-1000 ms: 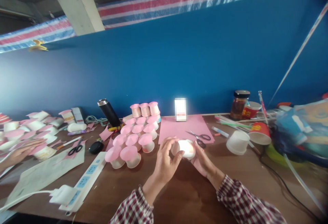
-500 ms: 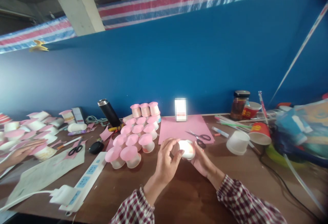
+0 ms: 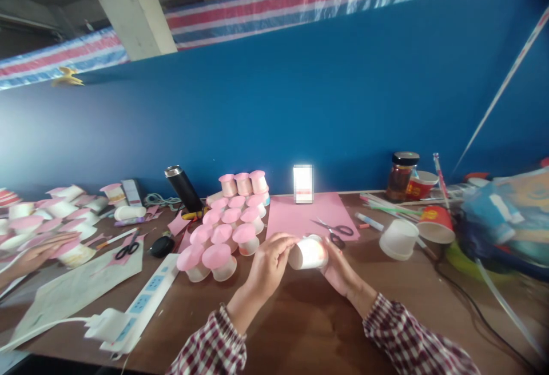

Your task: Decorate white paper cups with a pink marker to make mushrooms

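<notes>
Above the brown table, a white paper cup [image 3: 307, 254] lies tilted on its side between my two hands. My right hand [image 3: 341, 269] grips its right end, fingers curled behind it. At the cup's left end, my left hand [image 3: 266, 263] has thumb and fingers pinched together at the rim; whether anything is between them is hidden. Just behind the cup, black-handled scissors [image 3: 333, 231] rest on a pink paper sheet [image 3: 294, 215]. Left of my left hand stand several cups topped with pink paper discs [image 3: 217, 256].
A power strip [image 3: 141, 300] lies at the left front, near a black bottle [image 3: 184, 189]. To the right are a white cup [image 3: 398, 239], a red cup [image 3: 435, 225] and a dark jar [image 3: 402, 178]. Another person's hand [image 3: 40, 255] is among cups at far left.
The cup has turned so that its side faces me more. My left hand has shifted left, and its fingers have gone from spread around the cup to pinched at its left end.
</notes>
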